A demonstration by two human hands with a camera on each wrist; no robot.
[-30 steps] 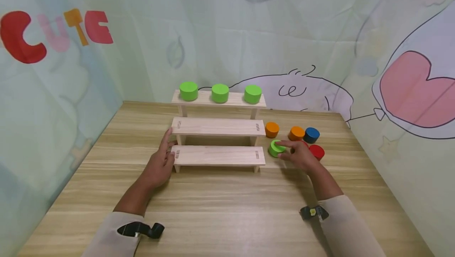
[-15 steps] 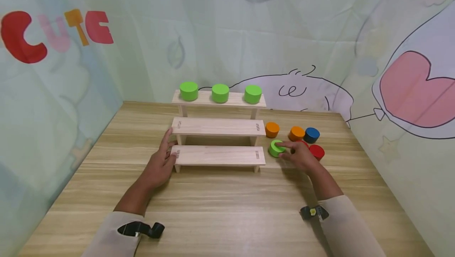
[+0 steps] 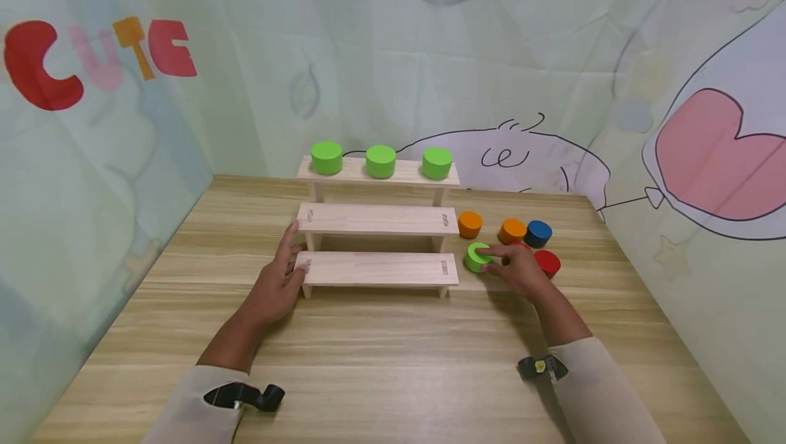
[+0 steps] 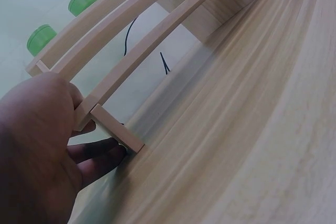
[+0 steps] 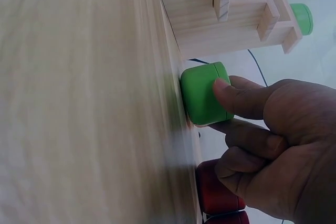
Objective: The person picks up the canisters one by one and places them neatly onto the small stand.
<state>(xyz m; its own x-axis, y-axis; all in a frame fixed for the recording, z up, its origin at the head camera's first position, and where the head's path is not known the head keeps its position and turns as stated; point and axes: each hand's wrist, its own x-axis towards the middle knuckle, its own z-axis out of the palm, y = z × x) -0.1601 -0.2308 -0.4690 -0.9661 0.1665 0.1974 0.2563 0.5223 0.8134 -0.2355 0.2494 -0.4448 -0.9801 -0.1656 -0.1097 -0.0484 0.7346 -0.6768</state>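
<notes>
A pale wooden three-step stand (image 3: 377, 219) stands on the table, with three green cylinders (image 3: 381, 161) spaced along its top step. My left hand (image 3: 276, 290) holds its left end; the thumb is at the lowest board's end and the index finger reaches up to the middle board. In the left wrist view, other fingers (image 4: 100, 158) touch the stand's leg. To the right of the stand, my right hand (image 3: 518, 270) pinches another green cylinder (image 5: 205, 93) low at the table, thumb on its side. A thin seam runs round this cylinder near its top.
Behind the right hand are two orange cylinders (image 3: 470, 224) and a blue cylinder (image 3: 539, 233). One red cylinder (image 3: 546, 263) sits beside that hand, with another red one mostly hidden behind the knuckles. A printed curtain (image 3: 381, 55) surrounds the wooden table (image 3: 368, 369).
</notes>
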